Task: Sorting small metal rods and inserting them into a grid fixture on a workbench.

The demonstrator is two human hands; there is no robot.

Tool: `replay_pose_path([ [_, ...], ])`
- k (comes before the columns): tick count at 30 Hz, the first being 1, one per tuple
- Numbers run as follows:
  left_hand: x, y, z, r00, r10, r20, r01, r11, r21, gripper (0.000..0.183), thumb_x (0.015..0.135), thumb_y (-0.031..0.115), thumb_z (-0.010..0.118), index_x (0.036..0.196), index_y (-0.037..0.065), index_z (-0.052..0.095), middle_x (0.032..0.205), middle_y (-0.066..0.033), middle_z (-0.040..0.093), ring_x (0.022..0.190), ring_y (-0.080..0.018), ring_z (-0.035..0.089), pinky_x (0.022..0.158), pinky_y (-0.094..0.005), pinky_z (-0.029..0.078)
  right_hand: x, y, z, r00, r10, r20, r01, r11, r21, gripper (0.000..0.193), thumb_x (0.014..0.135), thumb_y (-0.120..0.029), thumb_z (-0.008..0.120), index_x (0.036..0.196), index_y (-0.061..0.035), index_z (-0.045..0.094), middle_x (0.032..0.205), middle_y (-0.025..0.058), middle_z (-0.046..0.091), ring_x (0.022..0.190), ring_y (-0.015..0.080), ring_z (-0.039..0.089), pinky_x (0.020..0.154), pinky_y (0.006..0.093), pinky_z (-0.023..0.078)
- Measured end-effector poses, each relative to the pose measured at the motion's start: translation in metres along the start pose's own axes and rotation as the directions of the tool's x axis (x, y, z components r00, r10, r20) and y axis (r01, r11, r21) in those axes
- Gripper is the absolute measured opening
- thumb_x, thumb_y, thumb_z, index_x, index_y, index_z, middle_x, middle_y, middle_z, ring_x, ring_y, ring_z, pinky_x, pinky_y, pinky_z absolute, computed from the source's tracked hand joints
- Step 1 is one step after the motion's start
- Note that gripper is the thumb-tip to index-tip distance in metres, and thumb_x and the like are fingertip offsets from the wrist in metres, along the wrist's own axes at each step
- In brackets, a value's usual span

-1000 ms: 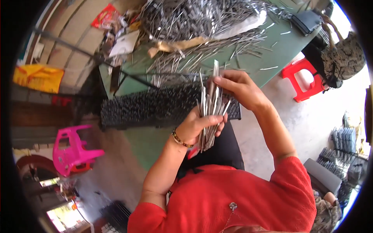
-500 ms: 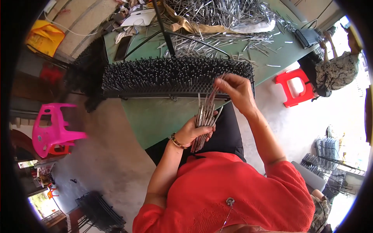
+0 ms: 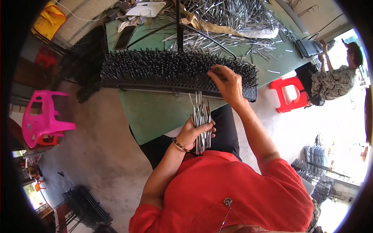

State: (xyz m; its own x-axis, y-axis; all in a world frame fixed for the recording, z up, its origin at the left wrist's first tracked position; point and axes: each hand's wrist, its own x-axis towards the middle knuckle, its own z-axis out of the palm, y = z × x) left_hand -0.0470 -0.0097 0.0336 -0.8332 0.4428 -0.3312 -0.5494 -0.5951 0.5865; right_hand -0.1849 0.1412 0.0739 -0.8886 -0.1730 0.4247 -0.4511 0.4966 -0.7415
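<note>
My left hand, with a bracelet at the wrist, is closed round a bundle of thin silvery metal strips. Their ends fan out above the thumb, just short of the table's near edge. My right hand is at the front right of a long black rack, thumb and fingers pinched together. Whatever sits between those fingertips is too small and dark to make out. Short dark rods stand upright and crowded in the rack, while a strip of bare holes shows along its front.
Beyond the rack, a large heap of loose metal strips covers the green table. A black upright stand rises behind it. A pink chair is left; a red stool and another person are right.
My right hand has moved from the top of the strip bundle up and left to the rack's front. The left hand keeps the bundle, now held more upright. The whole view has shifted slightly.
</note>
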Motion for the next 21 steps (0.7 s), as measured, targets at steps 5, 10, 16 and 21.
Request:
replay_pose_path([
  [5, -0.012, -0.029, 0.002, 0.995, -0.100, 0.004, 0.100, 0.994, 0.052, 0.046, 0.085, 0.004, 0.064, 0.126, 0.006, 0.045, 0.097, -0.0063, 0.061, 0.082, -0.0165, 0.064, 0.070, -0.0329, 0.057, 0.002, -0.001, -0.002, 0.992, -0.129, 0.005, 0.129, 0.988, -0.081, 0.026, 0.079, -0.006, 0.070, 0.104, -0.0020, 0.063, 0.090, 0.0090, 0.069, 0.081, 0.0186, 0.066, 0.071, 0.0310, 0.052],
  [10, -0.017, -0.034, 0.005, 0.992, -0.123, 0.028, 0.122, 0.992, 0.022, 0.044, 0.084, 0.003, 0.065, 0.125, 0.007, 0.047, 0.093, -0.0058, 0.062, 0.079, -0.0157, 0.064, 0.068, -0.0310, 0.056, 0.003, 0.009, -0.001, 0.919, -0.383, 0.091, 0.393, 0.889, -0.235, 0.034, 0.078, -0.004, 0.069, 0.110, -0.0038, 0.061, 0.096, 0.0094, 0.067, 0.083, 0.0247, 0.062, 0.074, 0.0356, 0.049],
  [16, -0.007, -0.011, 0.009, 1.000, -0.010, 0.001, 0.010, 0.999, 0.041, 0.033, 0.084, 0.005, 0.065, 0.114, 0.005, 0.051, 0.091, -0.0057, 0.061, 0.079, -0.0151, 0.063, 0.067, -0.0306, 0.056, -0.006, 0.004, 0.007, 0.882, -0.413, 0.227, 0.471, 0.789, -0.396, 0.045, 0.083, -0.004, 0.054, 0.128, -0.0094, 0.053, 0.117, 0.0056, 0.062, 0.107, 0.0239, 0.052, 0.091, 0.0374, 0.036],
  [21, -0.004, -0.003, 0.009, 0.999, 0.035, -0.001, -0.035, 0.997, 0.065, 0.034, 0.083, 0.007, 0.066, 0.113, 0.004, 0.050, 0.094, -0.0057, 0.060, 0.079, -0.0145, 0.062, 0.066, -0.0304, 0.056, -0.005, 0.008, 0.003, 0.916, -0.364, 0.169, 0.400, 0.795, -0.457, 0.042, 0.085, -0.006, 0.055, 0.127, -0.0087, 0.054, 0.116, 0.0060, 0.063, 0.110, 0.0252, 0.052, 0.093, 0.0397, 0.034],
])
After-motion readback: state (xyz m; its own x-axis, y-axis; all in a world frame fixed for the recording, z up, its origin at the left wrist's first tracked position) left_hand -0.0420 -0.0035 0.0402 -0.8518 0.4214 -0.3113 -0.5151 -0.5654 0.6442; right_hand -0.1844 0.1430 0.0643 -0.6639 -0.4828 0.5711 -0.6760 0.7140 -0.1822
